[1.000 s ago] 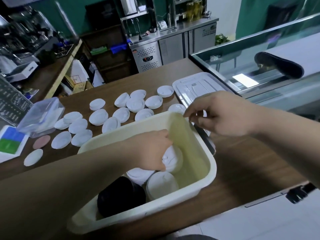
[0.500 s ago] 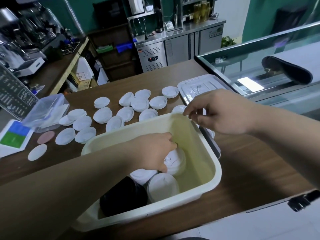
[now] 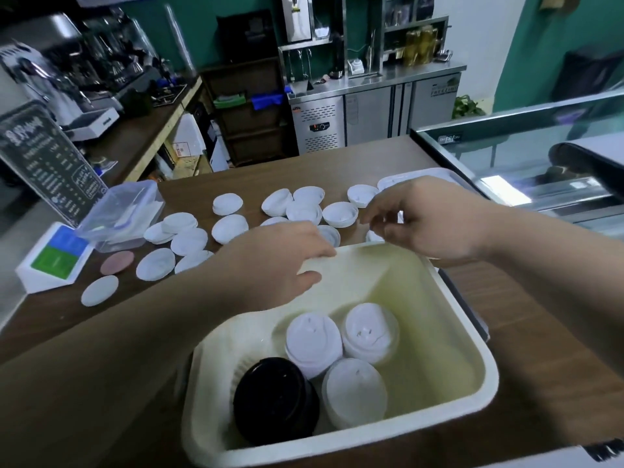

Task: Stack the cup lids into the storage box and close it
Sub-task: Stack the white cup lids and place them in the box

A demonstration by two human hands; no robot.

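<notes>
Left hand (image 3: 280, 261) and right hand (image 3: 432, 217) hover over the far rim of the box (image 3: 486, 359), fingers loosely apart, gripping nothing; white lids (image 3: 369, 332) sit stacked inside it, more lie beyond

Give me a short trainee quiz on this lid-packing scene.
1. True or false: the cover is already on the box.
2. How many white stacks stand in the box beside the black stack? A) one B) three C) five
3. Which hand is nearer the cover?
Key: 1 false; 2 B; 3 the right hand.
</notes>
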